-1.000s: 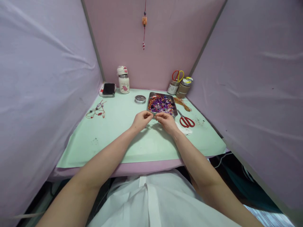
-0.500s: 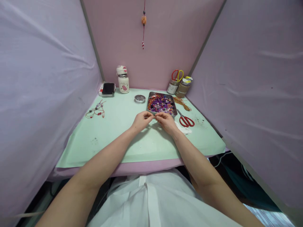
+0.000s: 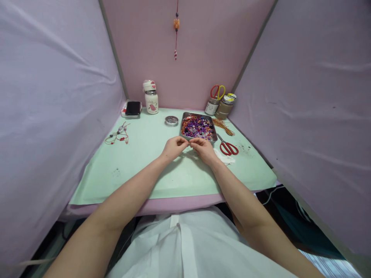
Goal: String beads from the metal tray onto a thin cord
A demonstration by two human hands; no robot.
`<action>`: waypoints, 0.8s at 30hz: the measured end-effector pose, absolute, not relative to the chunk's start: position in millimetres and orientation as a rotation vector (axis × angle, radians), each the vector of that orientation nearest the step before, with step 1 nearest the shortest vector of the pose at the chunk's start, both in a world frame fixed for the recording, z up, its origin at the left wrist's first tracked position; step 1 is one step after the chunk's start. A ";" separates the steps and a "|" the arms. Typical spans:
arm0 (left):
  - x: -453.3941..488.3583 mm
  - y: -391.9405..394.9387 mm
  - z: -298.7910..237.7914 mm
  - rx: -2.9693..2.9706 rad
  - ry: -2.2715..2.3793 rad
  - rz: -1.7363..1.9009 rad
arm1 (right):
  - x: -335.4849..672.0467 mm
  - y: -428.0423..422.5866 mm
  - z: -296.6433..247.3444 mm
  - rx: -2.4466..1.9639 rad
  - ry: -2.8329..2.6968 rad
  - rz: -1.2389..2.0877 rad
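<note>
My left hand (image 3: 175, 147) and my right hand (image 3: 202, 148) meet fingertip to fingertip over the pale green table cover (image 3: 139, 170). Both are closed in a pinch; whatever sits between the fingertips is too small to make out. Just beyond them lies a metal tray (image 3: 215, 136) holding many purple, orange and white beads (image 3: 198, 126). To the right of my right hand are red-handled scissors (image 3: 228, 148) and a crumpled white cloth (image 3: 225, 157).
A small round container (image 3: 171, 121) stands left of the tray. Orange cords (image 3: 223, 126) lie to its right. Behind are a jar with scissors (image 3: 212, 106), a brown jar (image 3: 225, 107), a white bottle (image 3: 151, 101) and a black-topped box (image 3: 133, 109). Beaded cords (image 3: 118, 135) lie left.
Both hands stay pinched together at nearly the same spot. The whole view has shifted very slightly; nothing else has visibly moved.
</note>
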State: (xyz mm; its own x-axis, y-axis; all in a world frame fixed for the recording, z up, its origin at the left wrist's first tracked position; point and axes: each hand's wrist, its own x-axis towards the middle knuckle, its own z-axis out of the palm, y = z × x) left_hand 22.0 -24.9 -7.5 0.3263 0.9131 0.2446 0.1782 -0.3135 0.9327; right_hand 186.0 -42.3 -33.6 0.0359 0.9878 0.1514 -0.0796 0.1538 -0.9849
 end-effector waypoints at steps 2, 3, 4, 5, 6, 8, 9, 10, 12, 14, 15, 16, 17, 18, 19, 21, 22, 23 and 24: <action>21.8 -25.3 -7.2 1.723 0.984 1.059 | 186.3 -41.6 -34.7 -1.045 -1.203 1.108; 21.8 -25.5 -7.2 1.724 0.987 1.058 | 186.4 -41.3 -35.1 -1.049 -1.206 1.103; 21.8 -25.5 -7.1 1.723 0.992 1.058 | 186.5 -41.1 -35.4 -1.057 -1.210 1.097; 21.9 -25.5 -7.1 1.722 0.997 1.058 | 186.5 -41.0 -35.5 -1.066 -1.214 1.091; 22.0 -25.5 -7.0 1.722 1.002 1.057 | 186.5 -41.0 -35.5 -1.073 -1.216 1.087; 22.2 -25.5 -6.6 1.723 1.014 1.058 | 186.3 -41.4 -35.1 -1.079 -1.218 1.085; 22.2 -25.4 -6.5 1.726 1.018 1.059 | 186.1 -41.6 -34.8 -1.079 -1.216 1.085; 22.2 -25.4 -6.3 1.729 1.021 1.060 | 186.0 -41.9 -34.5 -1.076 -1.215 1.084; 22.0 -25.4 -6.1 1.736 1.023 1.059 | 185.6 -42.3 -34.0 -1.066 -1.211 1.086; 21.7 -25.5 -6.0 1.741 1.027 1.058 | 185.5 -42.5 -33.8 -1.059 -1.206 1.089; 21.6 -25.6 -5.9 1.741 1.032 1.057 | 185.5 -42.4 -33.9 -1.060 -1.203 1.090; 21.5 -25.7 -5.7 1.739 1.038 1.056 | 185.6 -42.3 -34.2 -1.065 -1.201 1.090; 21.4 -25.9 -5.5 1.737 1.041 1.053 | 185.7 -42.1 -34.5 -1.071 -1.198 1.090; 21.4 -26.2 -5.2 1.732 1.042 1.051 | 186.0 -41.9 -35.0 -1.075 -1.197 1.091; 21.5 -26.4 -5.0 1.729 1.040 1.048 | 186.2 -41.7 -35.5 -1.077 -1.198 1.092; 21.6 -26.7 -4.6 1.728 1.039 1.047 | 186.8 -41.1 -36.6 -1.073 -1.201 1.093; 21.7 -26.7 -4.5 1.729 1.043 1.047 | 187.1 -40.9 -37.0 -1.072 -1.204 1.092; 21.7 -26.7 -4.5 1.731 1.049 1.045 | 187.3 -40.7 -37.3 -1.074 -1.208 1.089; 21.7 -26.6 -4.6 1.733 1.055 1.043 | 187.4 -40.6 -37.5 -1.078 -1.212 1.089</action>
